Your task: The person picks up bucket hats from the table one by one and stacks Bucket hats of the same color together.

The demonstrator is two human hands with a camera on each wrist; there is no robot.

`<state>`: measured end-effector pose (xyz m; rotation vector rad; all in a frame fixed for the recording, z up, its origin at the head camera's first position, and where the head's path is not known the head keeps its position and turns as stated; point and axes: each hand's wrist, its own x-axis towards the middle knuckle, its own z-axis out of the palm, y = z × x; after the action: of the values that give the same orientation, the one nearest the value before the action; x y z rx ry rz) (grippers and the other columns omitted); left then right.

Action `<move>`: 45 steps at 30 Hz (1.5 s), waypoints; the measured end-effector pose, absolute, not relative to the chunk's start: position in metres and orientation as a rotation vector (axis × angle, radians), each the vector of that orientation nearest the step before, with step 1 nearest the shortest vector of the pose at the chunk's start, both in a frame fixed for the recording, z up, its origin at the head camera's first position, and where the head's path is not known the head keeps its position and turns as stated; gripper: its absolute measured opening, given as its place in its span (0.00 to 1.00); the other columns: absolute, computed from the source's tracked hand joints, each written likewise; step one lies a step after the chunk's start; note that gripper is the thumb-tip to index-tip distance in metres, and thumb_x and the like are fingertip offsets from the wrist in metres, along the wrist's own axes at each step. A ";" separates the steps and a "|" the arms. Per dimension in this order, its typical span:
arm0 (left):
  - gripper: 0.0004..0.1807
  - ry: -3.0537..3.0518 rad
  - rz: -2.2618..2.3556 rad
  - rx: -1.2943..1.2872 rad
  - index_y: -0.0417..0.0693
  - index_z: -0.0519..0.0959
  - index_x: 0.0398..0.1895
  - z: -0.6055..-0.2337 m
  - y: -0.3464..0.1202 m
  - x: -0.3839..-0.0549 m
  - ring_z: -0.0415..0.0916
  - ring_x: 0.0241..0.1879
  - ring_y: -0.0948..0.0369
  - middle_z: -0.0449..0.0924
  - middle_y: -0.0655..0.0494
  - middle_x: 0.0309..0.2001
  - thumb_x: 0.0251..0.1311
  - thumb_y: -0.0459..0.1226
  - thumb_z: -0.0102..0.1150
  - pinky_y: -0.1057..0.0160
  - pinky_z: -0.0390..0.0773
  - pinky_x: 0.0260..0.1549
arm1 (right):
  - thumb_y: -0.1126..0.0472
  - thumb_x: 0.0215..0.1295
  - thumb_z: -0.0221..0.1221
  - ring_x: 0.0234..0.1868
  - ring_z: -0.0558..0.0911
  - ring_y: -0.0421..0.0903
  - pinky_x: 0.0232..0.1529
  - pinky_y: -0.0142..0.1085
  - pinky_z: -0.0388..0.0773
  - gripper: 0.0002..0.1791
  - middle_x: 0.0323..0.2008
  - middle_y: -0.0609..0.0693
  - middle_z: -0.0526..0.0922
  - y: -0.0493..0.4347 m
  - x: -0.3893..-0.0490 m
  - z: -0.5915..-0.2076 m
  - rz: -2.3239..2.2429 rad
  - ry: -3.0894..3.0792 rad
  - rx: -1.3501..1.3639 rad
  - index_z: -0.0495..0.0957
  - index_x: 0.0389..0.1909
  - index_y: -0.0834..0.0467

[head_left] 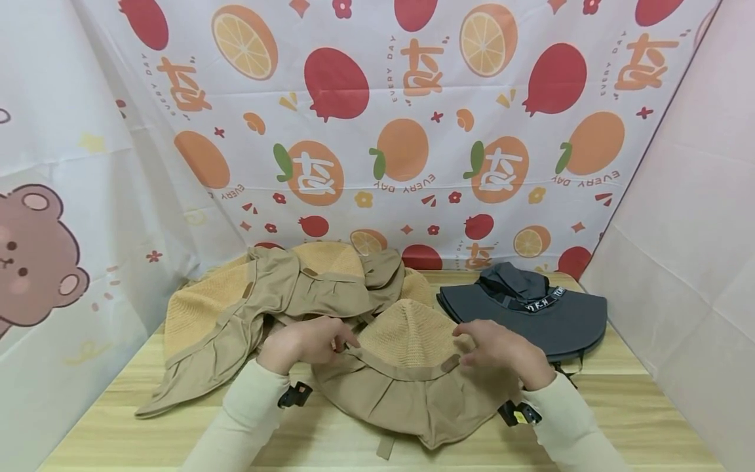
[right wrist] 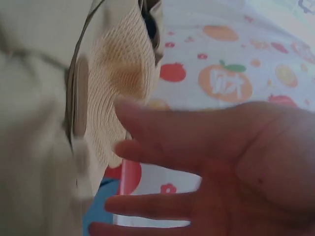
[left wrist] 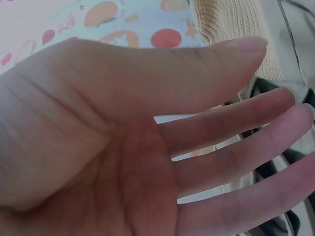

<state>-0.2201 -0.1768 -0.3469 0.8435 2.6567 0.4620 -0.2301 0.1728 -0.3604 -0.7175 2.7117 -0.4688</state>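
A sun hat with a woven straw-coloured crown (head_left: pixel 407 334) and a wide khaki cloth brim (head_left: pixel 407 400) sits crown up on the table in front. My left hand (head_left: pixel 312 341) is at the left side of its crown; in the left wrist view the fingers (left wrist: pixel 231 167) are extended and spread, with nothing in the palm. On the opposite side, my right hand (head_left: pixel 501 347) hovers over the brim near a small brown tag (head_left: pixel 451 363). The right wrist view has its thumb (right wrist: pixel 147 120) overlapping the woven crown, fingers loosely extended and holding nothing.
More straw-and-khaki hats (head_left: pixel 206 308) lie overlapped at the back left. At the back right are dark grey wide-brimmed hats (head_left: pixel 531 321), stacked, with a lettered band. A fruit-print cloth (head_left: pixel 377 216) hangs behind the wooden table (head_left: pixel 643 419). White cloth (head_left: pixel 678 229) hangs along the right side.
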 end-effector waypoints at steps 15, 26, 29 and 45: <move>0.19 2.645 0.388 0.737 0.52 0.88 0.52 -0.348 -0.167 -0.210 0.78 0.48 0.56 0.81 0.53 0.48 0.62 0.26 0.63 0.55 0.80 0.49 | 0.59 0.63 0.71 0.81 0.54 0.65 0.76 0.61 0.59 0.41 0.80 0.72 0.48 0.156 -0.223 -0.382 -0.485 2.496 -0.600 0.67 0.76 0.52; 0.18 2.638 0.369 0.709 0.51 0.88 0.54 -0.351 -0.165 -0.212 0.81 0.57 0.51 0.84 0.52 0.54 0.62 0.27 0.65 0.48 0.80 0.58 | 0.57 0.61 0.73 0.80 0.58 0.65 0.75 0.62 0.62 0.42 0.80 0.71 0.49 0.153 -0.227 -0.386 -0.470 2.533 -0.599 0.68 0.76 0.50; 0.18 2.633 0.373 0.713 0.51 0.88 0.54 -0.351 -0.164 -0.214 0.81 0.58 0.52 0.85 0.53 0.55 0.62 0.27 0.65 0.48 0.80 0.58 | 0.57 0.61 0.73 0.80 0.58 0.65 0.75 0.61 0.62 0.41 0.81 0.71 0.49 0.155 -0.228 -0.386 -0.486 2.529 -0.589 0.68 0.76 0.50; 0.17 2.648 0.352 0.824 0.49 0.88 0.52 -0.346 -0.170 -0.215 0.82 0.49 0.56 0.87 0.55 0.51 0.62 0.27 0.65 0.57 0.82 0.49 | 0.59 0.62 0.72 0.79 0.59 0.66 0.74 0.61 0.63 0.41 0.80 0.73 0.48 0.155 -0.227 -0.382 -0.464 2.515 -0.614 0.68 0.76 0.53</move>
<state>-0.2155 -0.1700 -0.3458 0.8239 2.6483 0.3518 -0.2272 0.1550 -0.3821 -0.6141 2.5146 -0.4637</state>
